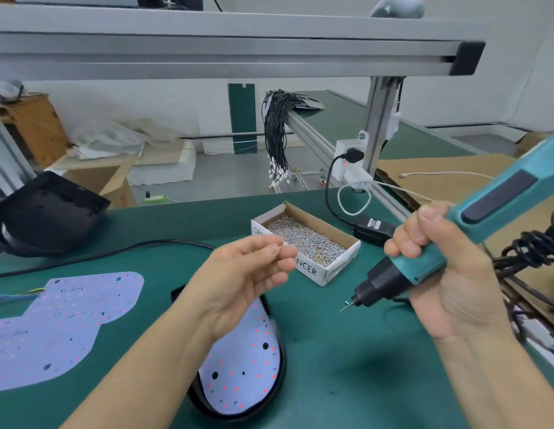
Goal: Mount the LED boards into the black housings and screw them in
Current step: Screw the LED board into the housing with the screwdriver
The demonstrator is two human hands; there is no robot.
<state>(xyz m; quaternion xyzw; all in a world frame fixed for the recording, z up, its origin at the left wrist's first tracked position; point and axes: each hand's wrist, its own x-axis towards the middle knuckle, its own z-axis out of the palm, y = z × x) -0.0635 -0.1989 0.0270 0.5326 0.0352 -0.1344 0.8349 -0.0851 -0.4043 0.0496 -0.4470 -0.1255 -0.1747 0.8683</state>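
One LED board (241, 360) sits in its black housing (277, 366) beneath the left hand (238, 283), which pinches a small screw (280, 246). Right hand (439, 274) grips the electric screwdriver (430, 255). Screwing appears unfinished; a loose board (62, 323) and empty housing (43, 212) lie further left.

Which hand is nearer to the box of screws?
Left. The left hand hovers at the front of the box of screws; the right hand, gripping the screwdriver, is further off beside it.
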